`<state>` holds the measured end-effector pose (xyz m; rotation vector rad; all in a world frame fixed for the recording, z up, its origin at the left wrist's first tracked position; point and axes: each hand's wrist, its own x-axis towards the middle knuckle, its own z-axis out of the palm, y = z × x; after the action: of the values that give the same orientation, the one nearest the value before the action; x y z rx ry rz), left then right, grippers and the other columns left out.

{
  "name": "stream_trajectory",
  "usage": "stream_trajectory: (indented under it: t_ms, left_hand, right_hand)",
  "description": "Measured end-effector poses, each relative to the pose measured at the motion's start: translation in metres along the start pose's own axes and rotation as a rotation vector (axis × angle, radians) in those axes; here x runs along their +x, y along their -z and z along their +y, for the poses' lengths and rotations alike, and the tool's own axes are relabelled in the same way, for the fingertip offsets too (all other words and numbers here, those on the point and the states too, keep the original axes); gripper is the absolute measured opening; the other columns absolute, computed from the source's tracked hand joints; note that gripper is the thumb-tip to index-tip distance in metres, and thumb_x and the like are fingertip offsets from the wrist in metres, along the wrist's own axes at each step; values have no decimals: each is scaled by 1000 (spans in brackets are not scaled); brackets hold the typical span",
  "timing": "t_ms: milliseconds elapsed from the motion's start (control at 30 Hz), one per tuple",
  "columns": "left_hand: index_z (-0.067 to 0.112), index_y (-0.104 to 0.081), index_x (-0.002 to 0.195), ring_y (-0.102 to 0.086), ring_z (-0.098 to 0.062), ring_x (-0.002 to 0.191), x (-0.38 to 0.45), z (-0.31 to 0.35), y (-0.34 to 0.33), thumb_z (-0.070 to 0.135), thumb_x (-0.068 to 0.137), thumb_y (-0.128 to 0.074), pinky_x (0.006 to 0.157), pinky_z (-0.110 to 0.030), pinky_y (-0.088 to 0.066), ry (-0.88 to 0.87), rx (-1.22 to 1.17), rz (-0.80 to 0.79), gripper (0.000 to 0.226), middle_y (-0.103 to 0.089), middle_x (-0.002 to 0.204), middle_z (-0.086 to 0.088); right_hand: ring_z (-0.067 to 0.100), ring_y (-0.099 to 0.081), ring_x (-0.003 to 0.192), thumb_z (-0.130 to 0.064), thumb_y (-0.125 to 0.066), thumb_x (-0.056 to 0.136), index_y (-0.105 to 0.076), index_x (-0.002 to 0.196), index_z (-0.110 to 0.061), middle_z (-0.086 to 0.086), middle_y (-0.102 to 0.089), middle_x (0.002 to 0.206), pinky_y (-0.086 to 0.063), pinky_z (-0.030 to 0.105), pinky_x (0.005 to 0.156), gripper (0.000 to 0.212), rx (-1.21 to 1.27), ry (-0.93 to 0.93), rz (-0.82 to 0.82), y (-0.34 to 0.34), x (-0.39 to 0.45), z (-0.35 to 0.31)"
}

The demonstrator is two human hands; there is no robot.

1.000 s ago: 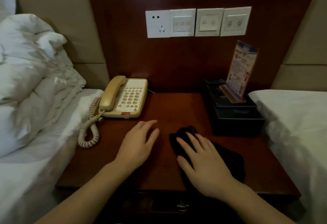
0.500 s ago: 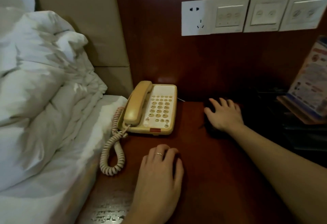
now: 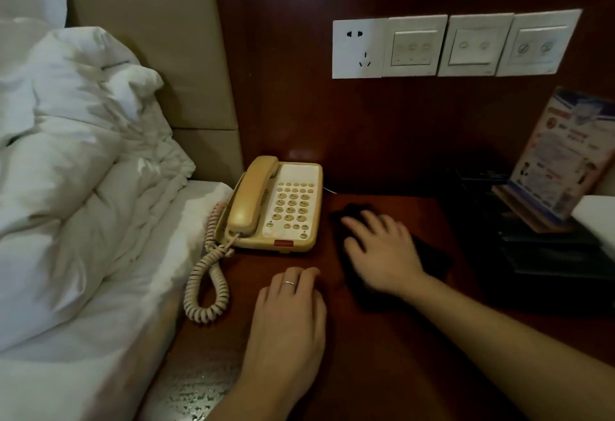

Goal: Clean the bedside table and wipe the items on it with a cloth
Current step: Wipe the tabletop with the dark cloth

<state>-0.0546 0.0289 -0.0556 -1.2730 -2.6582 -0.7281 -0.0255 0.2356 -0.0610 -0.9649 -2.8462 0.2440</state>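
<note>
flat under the right hand (image 3: 382,251) fingers (image 3: 352,221) lies the dark cloth (image 3: 429,261).

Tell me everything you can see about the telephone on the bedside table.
The telephone is a corded desk set in yellowed beige plastic. Its handset lies in the cradle on the left; a paler keypad panel with round buttons fills the right, and a small red tab sits on the front edge. A coiled cord hangs from the handset's lower end and loops over the bedside table beside the bed. The set rests flat at the table's back left, near the wall. Neither hand touches it.
</note>
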Motion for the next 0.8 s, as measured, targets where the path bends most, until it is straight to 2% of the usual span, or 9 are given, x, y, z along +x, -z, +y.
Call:
stream_trajectory:
  t_ms: [100, 267, 400, 500, 567, 633, 733, 800]
  left_hand:
    - [37, -37, 144, -35, -1, 128, -1, 0, -1, 36, 108, -27, 108, -22, -28, -7, -10, 9, 37, -39, 138, 20]
    - [31, -34, 150, -37, -6, 132, -1, 1, -1, 34, 109, -27, 112, -27, -29, -4, -26, 21, 42, -43, 144, 14]
    - [26, -28, 156, -38, -10, 135, 0, 3, 1, 34, 109, -29, 114, -31, -30, -2, -43, 21, 48, -44, 148, 10]
    - [29, -37, 150, -40, -5, 131, -4, 2, 5, 34, 108, -35, 112, -29, -35, -22, -153, 55, 42, -47, 144, 13]
    - [31, -48, 140, -41, 2, 123, -6, -2, 15, 33, 105, -44, 109, -31, -40, -1, -281, 154, 35, -50, 136, 17]
    - [31, -52, 136, -41, 1, 125, 3, -13, 26, 35, 102, -52, 111, -36, -40, 65, -312, 279, 34, -50, 135, 15]
    - [23, -44, 146, -38, -15, 139, 43, -44, 44, 50, 96, -58, 117, -42, -35, 192, -205, 345, 58, -44, 149, 3]
    - [15, -37, 152, -35, -23, 144, 73, -69, 50, 59, 94, -56, 118, -45, -32, 268, -178, 231, 74, -39, 156, -5]
  right_hand:
    - [30, -6, 151, -58, -17, 98, -16, 155, -43, 0, -9, 167, -3, 48, 122, 59, 11, -179, -40, 13, 36, 40]
    - [33, 0, 152, -61, -14, 98, -10, 157, -39, 3, -3, 167, 2, 51, 122, 63, 3, -223, -61, 12, 20, 27]
    - [26, -1, 152, -66, -8, 95, -7, 155, -46, -2, -4, 167, 3, 46, 123, 63, 1, -71, -22, 7, -62, -11]
    - [15, 12, 152, -70, 0, 92, 2, 150, -57, -14, 10, 164, 12, 38, 122, 60, 9, 127, -51, 9, -132, -21]
    - [4, 21, 147, -71, -6, 94, 5, 144, -66, -25, 20, 158, 17, 31, 119, 51, 22, 196, -98, 18, -160, -14]
    - [-2, 23, 144, -73, -9, 92, 3, 140, -70, -29, 21, 155, 19, 26, 116, 49, 32, 204, -107, 27, -168, -9]
    - [-3, 21, 143, -75, -5, 88, 4, 140, -69, -29, 19, 157, 17, 26, 116, 52, 9, 194, -115, 29, -162, -10]
    - [-2, 22, 143, -75, -3, 87, 5, 139, -68, -28, 19, 157, 17, 27, 116, 53, -2, 199, -137, 27, -158, -14]
